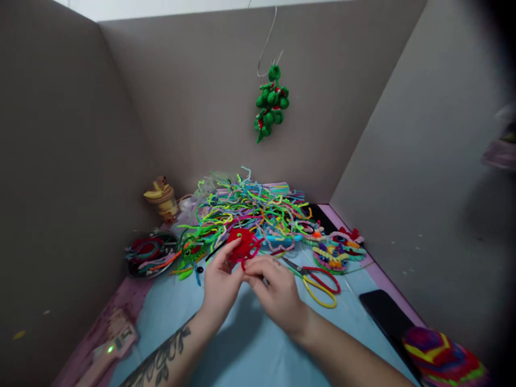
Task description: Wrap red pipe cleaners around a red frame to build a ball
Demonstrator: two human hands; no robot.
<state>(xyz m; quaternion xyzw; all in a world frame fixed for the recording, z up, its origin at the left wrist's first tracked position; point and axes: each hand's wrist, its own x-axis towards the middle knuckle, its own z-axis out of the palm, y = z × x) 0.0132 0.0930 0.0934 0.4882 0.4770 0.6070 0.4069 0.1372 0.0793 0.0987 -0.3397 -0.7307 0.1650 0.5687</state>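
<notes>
A red fuzzy piece (242,246), which looks made of pipe cleaner, is gripped between the thumb and fingers of my left hand (222,284). Reddish-pink loops stick out from its right side. My right hand (276,290) is closed in a pinch at the piece's lower right edge, on a red pipe cleaner end (244,264); its fingertips meet my left thumb. Both hands are above the blue table cover (250,344). Right of my right hand lie scissors (312,279) with one red and one yellow handle. A green pipe cleaner figure (192,253) lies left of my left hand.
Behind my hands spreads a heap of coloured pipe cleaners (258,207). A dark bowl (149,266) and a device with a green light (116,344) sit left. Colourful wreath-like pieces (332,257), a black phone-like slab (387,314) and a rainbow-striped item (443,357) lie right. Grey partitions (193,97) surround the table.
</notes>
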